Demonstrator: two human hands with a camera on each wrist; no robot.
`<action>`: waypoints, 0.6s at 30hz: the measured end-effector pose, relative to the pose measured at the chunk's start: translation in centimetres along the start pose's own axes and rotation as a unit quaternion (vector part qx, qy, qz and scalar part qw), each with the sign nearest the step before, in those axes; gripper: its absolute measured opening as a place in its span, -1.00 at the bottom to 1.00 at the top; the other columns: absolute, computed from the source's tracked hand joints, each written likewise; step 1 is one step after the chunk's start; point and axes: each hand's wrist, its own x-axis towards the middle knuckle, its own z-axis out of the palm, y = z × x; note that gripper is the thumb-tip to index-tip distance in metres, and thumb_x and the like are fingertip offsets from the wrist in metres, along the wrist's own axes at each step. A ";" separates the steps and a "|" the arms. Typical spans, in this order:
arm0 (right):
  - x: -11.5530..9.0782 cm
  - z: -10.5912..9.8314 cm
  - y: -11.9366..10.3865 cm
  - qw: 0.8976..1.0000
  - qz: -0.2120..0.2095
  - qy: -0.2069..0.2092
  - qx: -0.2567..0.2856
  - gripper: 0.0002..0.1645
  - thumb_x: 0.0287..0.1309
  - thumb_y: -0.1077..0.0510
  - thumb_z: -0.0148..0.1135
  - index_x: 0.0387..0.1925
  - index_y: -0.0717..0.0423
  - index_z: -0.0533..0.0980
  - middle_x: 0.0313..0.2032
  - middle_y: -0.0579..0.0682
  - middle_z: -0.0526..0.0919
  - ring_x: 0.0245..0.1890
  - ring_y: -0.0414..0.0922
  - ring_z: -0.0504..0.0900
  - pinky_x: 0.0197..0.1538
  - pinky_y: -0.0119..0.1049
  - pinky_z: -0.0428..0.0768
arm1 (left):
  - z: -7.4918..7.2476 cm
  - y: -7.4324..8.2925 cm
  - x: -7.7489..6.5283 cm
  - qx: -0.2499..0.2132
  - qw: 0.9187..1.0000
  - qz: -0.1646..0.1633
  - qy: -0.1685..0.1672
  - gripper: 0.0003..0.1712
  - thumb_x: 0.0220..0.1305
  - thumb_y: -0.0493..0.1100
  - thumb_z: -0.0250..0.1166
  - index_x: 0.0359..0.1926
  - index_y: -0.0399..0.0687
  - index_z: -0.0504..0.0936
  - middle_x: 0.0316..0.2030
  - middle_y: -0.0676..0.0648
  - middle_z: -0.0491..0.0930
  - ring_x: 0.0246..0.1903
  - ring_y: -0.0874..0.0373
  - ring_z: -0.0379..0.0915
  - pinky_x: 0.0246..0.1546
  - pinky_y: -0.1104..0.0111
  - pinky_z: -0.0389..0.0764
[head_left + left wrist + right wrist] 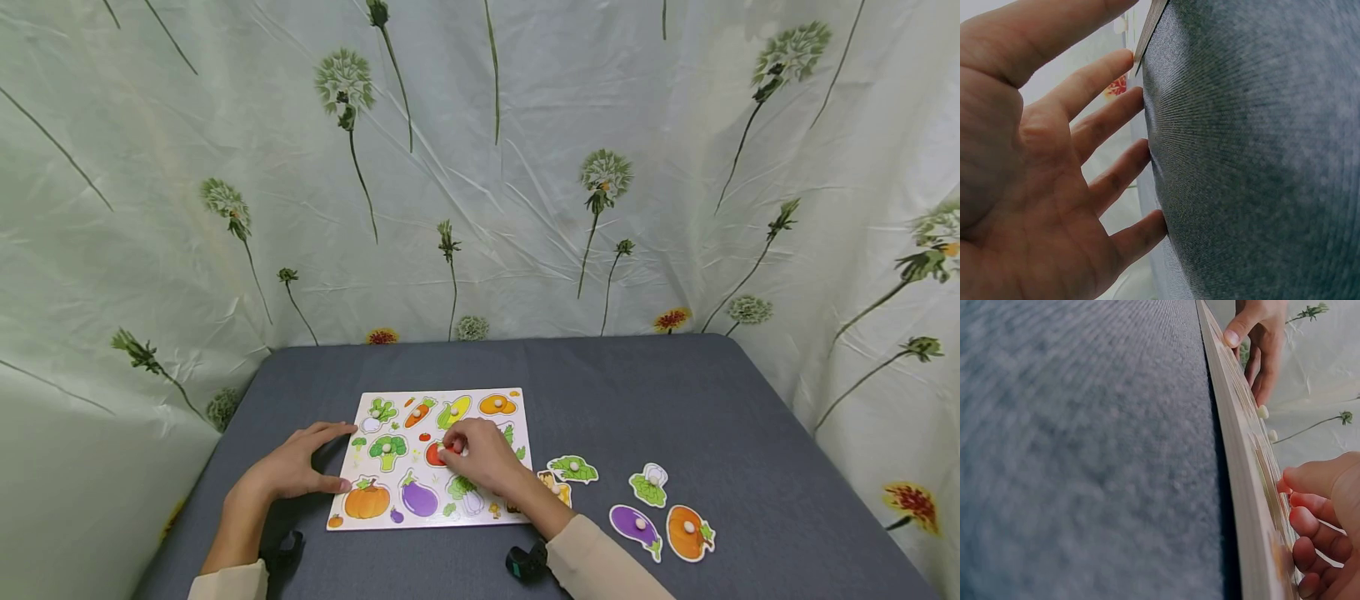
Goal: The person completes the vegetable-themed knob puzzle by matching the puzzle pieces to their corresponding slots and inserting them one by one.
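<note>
A white wooden puzzle board point(431, 518) printed with vegetables lies on the grey table. My right hand point(486, 454) is over its middle, thumb and fingertips pinching the red tomato piece point(432, 454), which lies at its printed spot and is partly covered by the fingers. In the right wrist view the right hand point(1329, 512) is curled right at the board's face. At the board's left edge my left hand point(296, 462) spreads its fingers, the thumb on the lower left margin. The left wrist view shows that hand point(1041, 169) with fingers extended, fingertips at the grey cloth.
Loose knobbed pieces lie right of the board: an eggplant point(636, 530), a pumpkin point(688, 533), a cabbage point(649, 486) and a green leafy piece point(573, 469). A yellowish piece point(561, 492) sits by the board's edge, partly behind the right wrist. A flowered curtain point(510, 208) hangs behind.
</note>
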 end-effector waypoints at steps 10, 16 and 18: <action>-0.5 -1.1 0.2 0.999 -0.001 0.020 0.025 -0.95 0.15 0.05 0.33 -0.35 -0.12 0.67 -0.51 -0.27 0.53 -0.51 -0.35 0.41 -0.39 -0.48 0.40 | 0.0 0.1 0.0 -0.003 1.000 0.000 -0.002 0.06 -0.20 0.26 0.56 0.36 0.12 0.38 0.34 -0.24 0.27 0.28 -0.32 0.14 0.04 -0.28 0.34; -1.1 -2.6 0.7 0.999 -0.002 0.030 0.023 -0.93 0.15 0.07 0.35 -0.36 -0.06 0.68 -0.50 -0.26 0.55 -0.46 -0.30 0.46 -0.34 -0.47 0.44 | 0.1 0.2 0.0 -0.003 1.000 -0.001 0.000 0.05 -0.21 0.26 0.56 0.36 0.13 0.38 0.34 -0.23 0.27 0.29 -0.32 0.14 0.04 -0.28 0.34; -1.4 -3.3 1.0 0.999 -0.005 0.035 0.019 -0.93 0.15 0.07 0.36 -0.35 -0.05 0.69 -0.49 -0.26 0.56 -0.44 -0.26 0.49 -0.31 -0.45 0.45 | 0.1 0.2 0.0 -0.002 1.000 -0.002 0.001 0.06 -0.21 0.27 0.56 0.36 0.14 0.38 0.34 -0.23 0.27 0.29 -0.32 0.14 0.04 -0.28 0.35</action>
